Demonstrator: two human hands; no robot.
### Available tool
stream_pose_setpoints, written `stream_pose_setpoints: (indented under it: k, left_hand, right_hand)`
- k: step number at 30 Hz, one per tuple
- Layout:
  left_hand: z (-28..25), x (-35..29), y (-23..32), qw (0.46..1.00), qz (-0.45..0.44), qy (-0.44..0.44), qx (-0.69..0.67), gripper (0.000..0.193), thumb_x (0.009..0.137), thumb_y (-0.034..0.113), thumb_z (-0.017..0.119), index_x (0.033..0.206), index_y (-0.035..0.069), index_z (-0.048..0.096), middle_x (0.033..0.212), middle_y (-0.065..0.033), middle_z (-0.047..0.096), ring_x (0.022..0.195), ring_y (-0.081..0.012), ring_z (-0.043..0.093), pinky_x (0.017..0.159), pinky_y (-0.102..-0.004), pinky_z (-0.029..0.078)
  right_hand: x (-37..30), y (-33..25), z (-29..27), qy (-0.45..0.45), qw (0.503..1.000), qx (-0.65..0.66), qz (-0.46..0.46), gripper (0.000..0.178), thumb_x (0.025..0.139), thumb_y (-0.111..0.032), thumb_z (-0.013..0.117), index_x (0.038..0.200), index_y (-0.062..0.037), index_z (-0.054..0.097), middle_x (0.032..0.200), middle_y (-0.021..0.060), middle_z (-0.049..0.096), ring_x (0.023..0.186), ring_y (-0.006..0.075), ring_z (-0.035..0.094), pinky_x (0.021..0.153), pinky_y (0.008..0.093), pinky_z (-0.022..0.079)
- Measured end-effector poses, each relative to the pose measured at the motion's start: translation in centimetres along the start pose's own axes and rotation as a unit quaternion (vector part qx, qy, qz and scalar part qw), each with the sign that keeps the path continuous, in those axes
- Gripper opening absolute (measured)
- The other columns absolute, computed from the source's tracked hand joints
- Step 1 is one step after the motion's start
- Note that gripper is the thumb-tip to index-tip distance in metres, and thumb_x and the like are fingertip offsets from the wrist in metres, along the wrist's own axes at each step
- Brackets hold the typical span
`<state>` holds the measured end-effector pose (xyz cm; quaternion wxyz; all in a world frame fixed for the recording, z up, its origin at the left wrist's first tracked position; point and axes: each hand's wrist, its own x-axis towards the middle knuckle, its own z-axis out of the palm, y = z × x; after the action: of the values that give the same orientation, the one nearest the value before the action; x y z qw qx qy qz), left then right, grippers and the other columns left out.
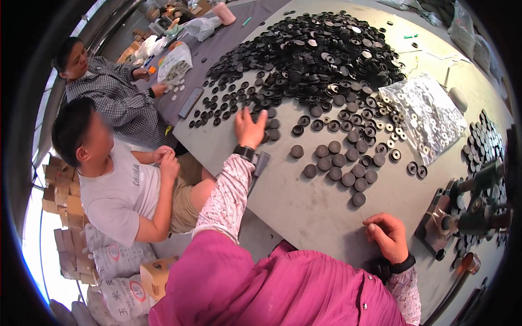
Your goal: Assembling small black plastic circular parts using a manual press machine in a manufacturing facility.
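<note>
My left hand [250, 129] reaches across the grey table [283, 185], fingers spread, among black round caps. Several dark discs [273, 124] lie right beside its fingers, and some are partly hidden by them. Beyond it, a big heap of black caps [321, 54] covers the far part of the table. My right hand [389, 237] rests low over the table near its front edge. Its fingers are loosely curled, thumb a little apart, with nothing visible in them. Between my hands lies a loose group of black caps [339, 160], most with flat side up.
A clear plastic bag [424, 117] with small ring-shaped parts lies right of the heap. A green hand press [473, 212] stands at the right edge, near stacked dark discs [484, 138]. Two people [128, 185] sit along the left side. Sacks [122, 261] and cartons [68, 201] are stacked behind them.
</note>
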<state>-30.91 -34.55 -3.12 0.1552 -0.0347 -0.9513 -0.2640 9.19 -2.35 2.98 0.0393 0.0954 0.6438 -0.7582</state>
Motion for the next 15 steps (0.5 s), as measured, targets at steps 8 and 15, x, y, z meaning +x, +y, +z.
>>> stream_pose_setpoints:
  k: [8,15]
  left_hand:
    - [-6.6,9.1,-11.0,0.96,-0.079,0.204,0.174,0.075,0.087,0.063,0.068,0.131,0.002,0.065,0.145,-0.0254,0.05,0.136,-0.0414,0.047,0.11,-0.0534,0.04]
    - [-6.7,15.0,-18.5,0.964,-0.234,0.029,0.123,0.096,0.087,0.08,0.052,0.149,0.006,0.051,0.156,-0.023,0.041,0.144,-0.0394,0.039,0.12,-0.0488,0.031]
  right_hand:
    - [-0.1,-0.4,-0.1,0.029,0.999,0.006,0.033,0.013,0.096,-0.003,0.063,0.104,0.0039,0.071,0.084,0.0063,0.07,0.07,0.0105,0.062,0.064,0.025,0.05]
    - [0.0,-0.3,-0.2,0.045,0.998,0.02,0.038,0.011,0.095,-0.002,0.063,0.102,0.0059,0.068,0.082,0.0096,0.069,0.067,0.0139,0.064,0.062,0.0262,0.051]
